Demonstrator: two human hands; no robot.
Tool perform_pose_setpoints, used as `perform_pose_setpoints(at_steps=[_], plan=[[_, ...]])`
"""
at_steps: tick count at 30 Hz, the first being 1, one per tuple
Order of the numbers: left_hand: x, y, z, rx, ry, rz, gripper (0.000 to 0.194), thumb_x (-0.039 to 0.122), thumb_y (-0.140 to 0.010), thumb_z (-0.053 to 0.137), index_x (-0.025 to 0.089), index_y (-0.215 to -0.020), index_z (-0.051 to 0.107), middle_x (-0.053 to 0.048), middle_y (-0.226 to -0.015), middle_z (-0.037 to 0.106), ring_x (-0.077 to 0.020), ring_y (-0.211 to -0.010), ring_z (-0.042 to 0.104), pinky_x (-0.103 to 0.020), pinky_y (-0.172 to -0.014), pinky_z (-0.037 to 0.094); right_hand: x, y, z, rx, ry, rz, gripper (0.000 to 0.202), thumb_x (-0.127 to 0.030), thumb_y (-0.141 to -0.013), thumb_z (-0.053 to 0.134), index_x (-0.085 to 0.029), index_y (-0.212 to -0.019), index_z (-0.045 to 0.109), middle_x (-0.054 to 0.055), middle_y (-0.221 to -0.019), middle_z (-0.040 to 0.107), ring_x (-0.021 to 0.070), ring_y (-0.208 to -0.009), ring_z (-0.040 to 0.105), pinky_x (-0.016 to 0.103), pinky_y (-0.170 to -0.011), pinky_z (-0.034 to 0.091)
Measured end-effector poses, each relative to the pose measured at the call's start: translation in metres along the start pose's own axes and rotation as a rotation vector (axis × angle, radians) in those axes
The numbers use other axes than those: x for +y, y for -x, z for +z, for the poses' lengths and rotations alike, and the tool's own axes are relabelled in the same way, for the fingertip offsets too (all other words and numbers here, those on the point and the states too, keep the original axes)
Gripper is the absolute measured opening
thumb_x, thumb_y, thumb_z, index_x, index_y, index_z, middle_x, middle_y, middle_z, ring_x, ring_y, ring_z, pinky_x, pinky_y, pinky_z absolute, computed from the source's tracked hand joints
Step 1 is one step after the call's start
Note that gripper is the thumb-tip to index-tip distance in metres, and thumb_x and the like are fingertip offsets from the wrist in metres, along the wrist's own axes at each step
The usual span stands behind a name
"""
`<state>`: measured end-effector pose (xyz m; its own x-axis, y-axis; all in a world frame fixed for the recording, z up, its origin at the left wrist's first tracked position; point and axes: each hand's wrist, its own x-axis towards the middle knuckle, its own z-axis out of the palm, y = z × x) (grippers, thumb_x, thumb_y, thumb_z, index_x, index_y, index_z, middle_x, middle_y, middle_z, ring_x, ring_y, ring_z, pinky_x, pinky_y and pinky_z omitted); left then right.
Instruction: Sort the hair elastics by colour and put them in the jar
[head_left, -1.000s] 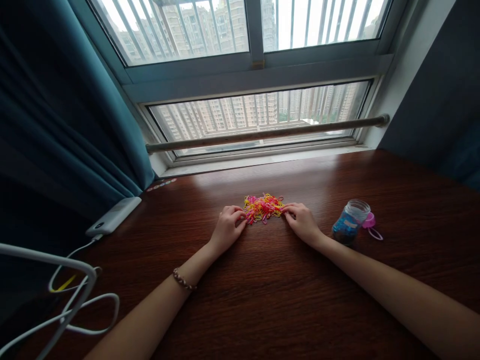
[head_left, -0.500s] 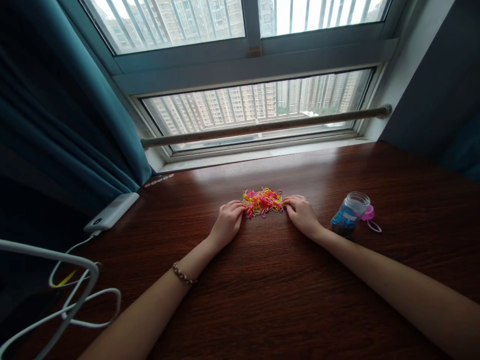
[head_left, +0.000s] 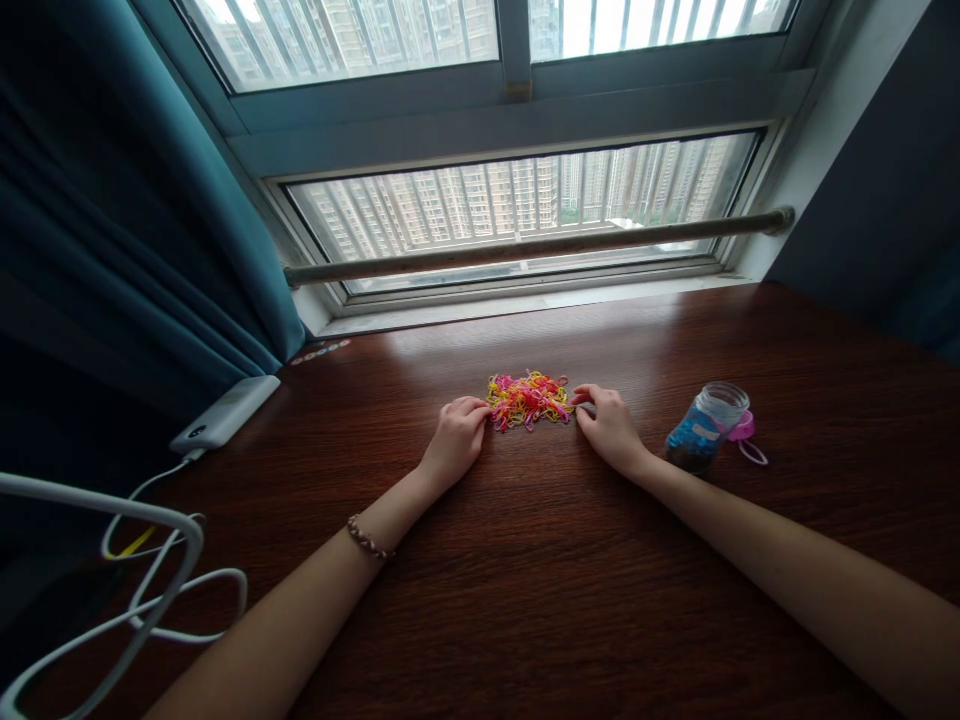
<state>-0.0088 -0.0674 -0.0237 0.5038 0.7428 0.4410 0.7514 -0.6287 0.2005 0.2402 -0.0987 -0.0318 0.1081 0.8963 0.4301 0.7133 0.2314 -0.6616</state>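
A loose heap of small pink, red, yellow and orange rubber bands (head_left: 529, 400) lies on the dark wooden table. At its left edge is my left hand (head_left: 455, 438), its fingers bunched together and touching the outer bands; whatever sits between the fingertips is hidden. On the opposite side my right hand (head_left: 606, 428) rests beside the heap. A gap shows between its thumb and index finger, with the fingertips close to the outermost bands. The clear jar (head_left: 706, 425) with a blue label stands uncapped to the right of my right hand.
A pink lid (head_left: 742, 427) with a loop lies behind the jar. The white power bank (head_left: 225, 412) is at the left, with a white cable (head_left: 184, 550) looping in front. A blue curtain (head_left: 225, 200) hangs left. Window and metal rail (head_left: 525, 248) border the table's far side.
The thumb and index finger of my right hand have parted slightly at the heap's right edge. My left hand stays nearly where it was. The view has shifted a little.
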Motion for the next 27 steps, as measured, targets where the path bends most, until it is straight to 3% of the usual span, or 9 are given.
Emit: perform_pose_setpoints(at_steps=[5,14,22,27], plan=[[-0.0001,-0.0004,-0.0007,0.000,-0.013,-0.020,0.017,0.017,-0.082,0.045,0.018,-0.091,0.060,-0.006,-0.094,0.060,-0.0208,-0.092,0.051,-0.037,-0.084,0.039,-0.0011,0.0001,-0.0002,-0.019,0.010,0.015,0.012,-0.013,-0.070,0.054,-0.018,-0.079,0.058,0.005,-0.080,0.064,0.0206,-0.084,0.049,0.033,-0.077,0.039],[0.0045,-0.0006,-0.0059,0.045,0.014,-0.047,0.012,0.016,-0.081,0.046,0.017,-0.086,0.057,-0.006,-0.086,0.060,-0.0207,-0.087,0.052,-0.036,-0.082,0.040,-0.0008,-0.0003,-0.0014,-0.055,0.018,-0.004,0.013,-0.015,-0.073,0.054,-0.019,-0.085,0.060,0.003,-0.073,0.064,0.0185,-0.077,0.053,0.033,-0.074,0.039],[-0.0005,0.0008,-0.0039,0.169,0.218,-0.091,0.017,0.014,-0.079,0.050,0.017,-0.095,0.054,-0.003,-0.085,0.059,-0.0164,-0.079,0.057,-0.030,-0.075,0.047,-0.0040,-0.0017,-0.0025,0.054,-0.138,-0.050,0.016,-0.014,-0.074,0.049,-0.017,-0.087,0.058,0.005,-0.079,0.061,0.0158,-0.071,0.056,0.029,-0.068,0.045],[-0.0022,0.0001,-0.0057,0.201,0.360,-0.122,0.018,0.017,-0.078,0.054,0.018,-0.096,0.056,-0.003,-0.086,0.058,-0.0137,-0.074,0.059,-0.028,-0.072,0.050,-0.0102,-0.0006,-0.0058,0.043,-0.253,-0.064,0.013,-0.018,-0.075,0.052,-0.017,-0.084,0.061,0.005,-0.083,0.063,0.0159,-0.073,0.058,0.029,-0.069,0.047]])
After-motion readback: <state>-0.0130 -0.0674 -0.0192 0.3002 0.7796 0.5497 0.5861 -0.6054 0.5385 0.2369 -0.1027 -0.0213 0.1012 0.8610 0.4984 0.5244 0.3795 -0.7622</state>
